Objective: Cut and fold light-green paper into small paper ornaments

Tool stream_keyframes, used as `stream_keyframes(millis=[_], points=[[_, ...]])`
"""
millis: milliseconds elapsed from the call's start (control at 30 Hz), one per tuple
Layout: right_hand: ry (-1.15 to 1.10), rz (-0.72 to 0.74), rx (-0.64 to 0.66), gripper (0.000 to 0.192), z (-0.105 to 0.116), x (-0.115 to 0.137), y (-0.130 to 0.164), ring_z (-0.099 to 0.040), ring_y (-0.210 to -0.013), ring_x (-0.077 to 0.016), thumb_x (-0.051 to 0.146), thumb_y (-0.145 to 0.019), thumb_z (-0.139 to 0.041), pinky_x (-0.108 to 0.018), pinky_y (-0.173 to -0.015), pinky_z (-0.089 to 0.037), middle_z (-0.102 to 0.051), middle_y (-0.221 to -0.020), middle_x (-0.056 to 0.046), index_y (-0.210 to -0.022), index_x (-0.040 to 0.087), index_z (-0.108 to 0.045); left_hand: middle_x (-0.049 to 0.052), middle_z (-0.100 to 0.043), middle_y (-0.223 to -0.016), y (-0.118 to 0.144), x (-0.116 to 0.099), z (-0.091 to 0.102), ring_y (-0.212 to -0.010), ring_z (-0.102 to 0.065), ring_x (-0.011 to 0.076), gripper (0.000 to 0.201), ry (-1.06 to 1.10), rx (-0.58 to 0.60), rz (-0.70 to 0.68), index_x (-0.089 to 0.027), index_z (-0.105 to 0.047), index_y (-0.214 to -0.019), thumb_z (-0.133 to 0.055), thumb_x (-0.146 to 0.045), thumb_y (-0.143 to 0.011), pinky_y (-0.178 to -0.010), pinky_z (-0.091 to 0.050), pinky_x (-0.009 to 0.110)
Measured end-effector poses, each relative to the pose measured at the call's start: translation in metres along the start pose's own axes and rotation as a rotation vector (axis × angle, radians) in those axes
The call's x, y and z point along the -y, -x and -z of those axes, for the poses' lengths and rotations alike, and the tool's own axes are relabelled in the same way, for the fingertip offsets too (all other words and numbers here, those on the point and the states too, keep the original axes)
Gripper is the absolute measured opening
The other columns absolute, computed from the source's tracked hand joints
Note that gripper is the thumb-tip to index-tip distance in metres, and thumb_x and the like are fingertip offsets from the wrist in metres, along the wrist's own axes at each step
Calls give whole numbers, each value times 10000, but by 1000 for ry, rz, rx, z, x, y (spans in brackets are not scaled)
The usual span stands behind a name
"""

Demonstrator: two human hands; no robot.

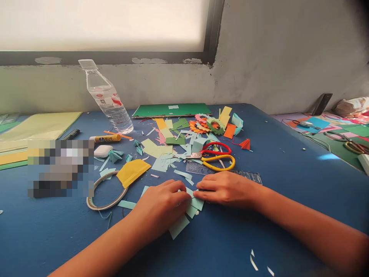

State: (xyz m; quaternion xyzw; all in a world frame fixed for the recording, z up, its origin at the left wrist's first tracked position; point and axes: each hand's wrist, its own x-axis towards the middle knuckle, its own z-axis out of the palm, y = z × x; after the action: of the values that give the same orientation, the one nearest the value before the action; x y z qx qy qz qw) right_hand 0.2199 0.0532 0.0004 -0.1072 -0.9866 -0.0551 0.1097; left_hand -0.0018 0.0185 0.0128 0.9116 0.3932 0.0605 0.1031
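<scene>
1. Blue table (288, 173): fills the lower two thirds of the frame and carries every item listed below.
2. Water bottle (107, 99): clear plastic, tilted, upper left of centre, close to the wall.
3. Left hand (161, 206): lower centre, palm down. The fingers are nearly closed and flat, pressing on the pale green paper piece (188, 209); its fingertips meet those of the other hand.
4. Right hand (227, 189): just right of centre, palm down. The fingers are held close together and extended, tips pressing the upper edge of the same paper.
5. Pale green paper piece: lies flat on the table at lower centre, under and between both hands, partly covered by them.
6. Scissors (216, 156): red and yellow handles, just above the right hand, apart from it.
7. Tape ring (105, 192): left of the left hand, not touched.
8. Glue stick (106, 138): lying on its side below the bottle.
</scene>
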Motion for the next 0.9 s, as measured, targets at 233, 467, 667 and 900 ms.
stream_keyframes(millis=[233, 467, 667, 900], points=[[-13, -15, 27, 222, 1, 3, 0, -530, -697, -154, 114, -950, -406, -266, -564, -397, -634, -840, -63, -960, 110, -628, 18, -675, -913, 2, -3, 1, -767, -621, 180, 178, -107, 57, -37, -226, -668, -897, -509, -153, -863, -488, -372, 223], [-16, -47, 14, 187, -4, 2, 1, -516, -702, -146, 155, -954, -433, -259, -550, -354, -619, -831, -47, -960, 141, -619, 33, -669, -972, 8, -9, 9, -793, -640, 196, 219, -126, 146, -26, -227, -676, -886, -507, -105, -821, -545, -455, 239], [-17, -41, 14, 184, -3, 2, 0, -513, -693, -145, 136, -950, -434, -261, -548, -360, -616, -833, -48, -961, 130, -619, 31, -692, -904, 8, -10, 4, -782, -655, 190, 209, -63, 26, 69, -206, -680, -854, -474, -178, -883, -639, -494, 260], [-26, -38, 18, 196, -2, 3, 0, -526, -718, -148, 138, -956, -421, -254, -568, -374, -614, -840, -55, -979, 137, -616, 20, -695, -888, 6, -9, -5, -760, -631, 175, 187, -104, -21, 22, -206, -675, -820, -507, -146, -873, -597, -476, 236]])
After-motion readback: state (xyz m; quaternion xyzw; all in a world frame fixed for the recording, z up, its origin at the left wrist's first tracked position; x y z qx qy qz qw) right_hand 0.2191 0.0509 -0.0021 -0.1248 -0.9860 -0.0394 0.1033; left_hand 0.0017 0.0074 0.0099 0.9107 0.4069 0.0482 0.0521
